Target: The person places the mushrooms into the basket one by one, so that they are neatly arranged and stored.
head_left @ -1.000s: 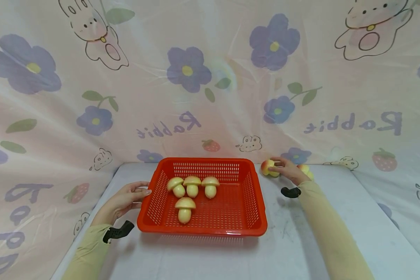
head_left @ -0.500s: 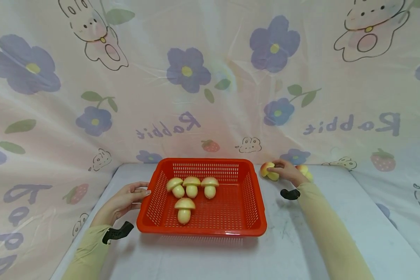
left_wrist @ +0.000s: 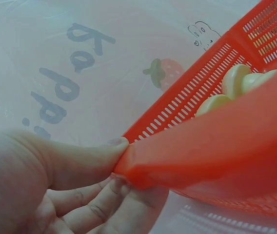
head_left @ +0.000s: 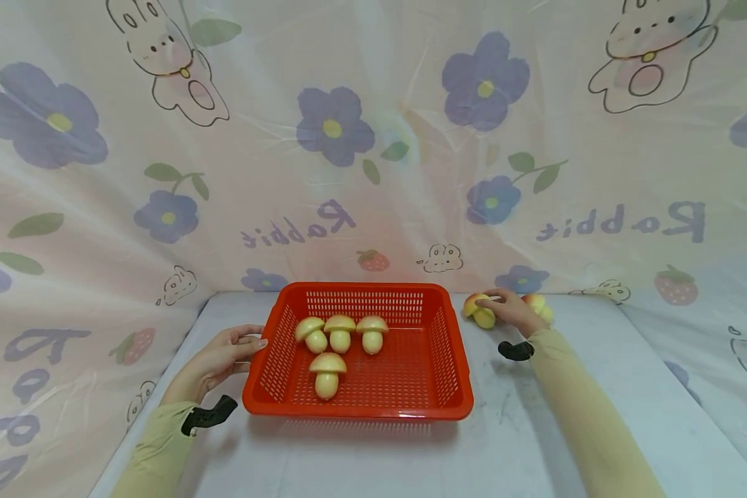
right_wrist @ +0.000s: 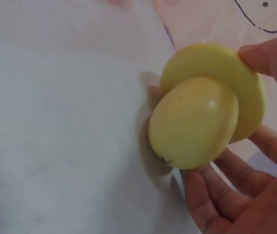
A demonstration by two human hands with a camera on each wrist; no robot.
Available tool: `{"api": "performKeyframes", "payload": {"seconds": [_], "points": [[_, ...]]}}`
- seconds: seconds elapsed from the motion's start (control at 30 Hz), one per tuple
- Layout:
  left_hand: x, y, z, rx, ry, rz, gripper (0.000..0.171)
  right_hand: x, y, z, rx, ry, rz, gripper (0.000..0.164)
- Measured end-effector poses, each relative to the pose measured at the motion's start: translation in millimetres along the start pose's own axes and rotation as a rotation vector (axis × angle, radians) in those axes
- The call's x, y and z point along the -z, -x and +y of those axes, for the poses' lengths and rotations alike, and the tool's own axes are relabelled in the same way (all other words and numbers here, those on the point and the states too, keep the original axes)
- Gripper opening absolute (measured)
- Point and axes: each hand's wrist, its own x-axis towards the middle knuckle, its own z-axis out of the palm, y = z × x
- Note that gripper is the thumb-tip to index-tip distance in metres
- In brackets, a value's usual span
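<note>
My left hand pinches the left rim of a red plastic basket, thumb on top and fingers beneath in the left wrist view. My right hand, to the right of the basket near the table's back edge, grips a yellow toy mushroom with a reddish cap. In the right wrist view the thumb presses the cap's edge, fingers lie behind, and the rounded stem faces the camera. Inside the basket, several similar mushrooms lie on the left side: three in a row and one in front.
Another mushroom lies just beyond the right hand, partly covered by it. The white table ends at a patterned curtain of flowers and rabbits behind. A dark wrist device sits at the right cuff.
The right hand has drawn the mushroom slightly nearer and turned it, its stem now pointing more toward the front. The left hand stays at the basket's rim.
</note>
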Motion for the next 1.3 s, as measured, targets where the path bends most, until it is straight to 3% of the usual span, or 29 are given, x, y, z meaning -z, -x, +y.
{"api": "performKeyframes", "payload": {"seconds": [0.17,0.37,0.6,0.87,1.3], "points": [[-1.0,0.2,1.2,0.003,0.006,0.002,0.058,-1.4,4.1,-1.5,-0.016,-0.013,-0.002,0.064],[-2.0,1.2,1.5,0.012,0.027,0.002,0.058,-2.8,10.8,-3.8,-0.023,-0.142,-0.048,0.069],[-2.4,1.2,1.3,0.013,0.03,0.003,0.059,-2.5,21.0,-5.2,0.012,-0.267,-0.097,0.066],[-3.4,3.2,2.3,0.015,0.015,0.009,0.06,2.6,38.7,-6.6,0.047,-0.312,-0.153,0.066],[-3.0,3.6,2.1,0.01,0.009,0.0,0.06,24.1,66.1,-22.5,0.055,-0.393,-0.109,0.069]]}}
